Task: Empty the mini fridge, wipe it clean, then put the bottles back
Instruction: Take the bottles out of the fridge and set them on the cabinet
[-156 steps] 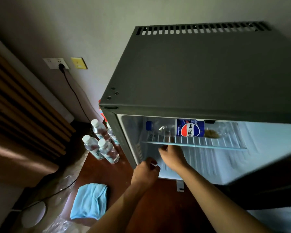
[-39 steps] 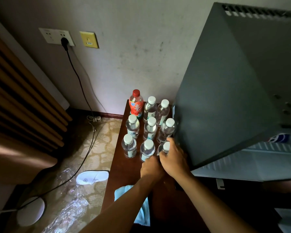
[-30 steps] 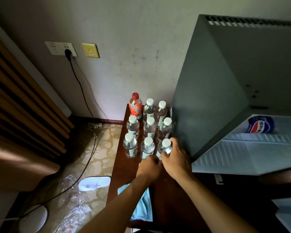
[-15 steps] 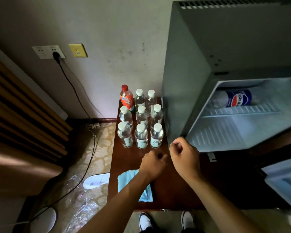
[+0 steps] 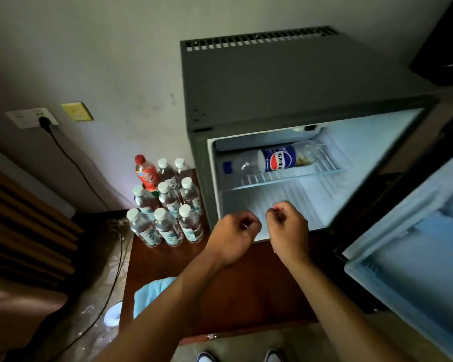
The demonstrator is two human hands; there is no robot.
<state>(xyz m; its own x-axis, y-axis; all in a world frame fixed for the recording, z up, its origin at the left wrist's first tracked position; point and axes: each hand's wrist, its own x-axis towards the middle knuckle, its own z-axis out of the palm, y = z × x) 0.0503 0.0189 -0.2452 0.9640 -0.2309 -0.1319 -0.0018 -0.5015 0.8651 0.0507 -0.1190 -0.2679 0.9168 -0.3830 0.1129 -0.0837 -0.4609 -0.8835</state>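
A single head-worn view looks steeply down and forward from close above the wooden table's (image 5: 246,288) front edge, facing the open fridge (image 5: 285,95) against the wall (image 5: 102,48); wide-angle, edges bowed.

Far left on the wall, a white socket (image 5: 30,118) with a black plug (image 5: 44,122), a yellow plate (image 5: 77,111) just right of it. The cable (image 5: 89,184) trails down to the floor. Near left, a slipper (image 5: 113,314).
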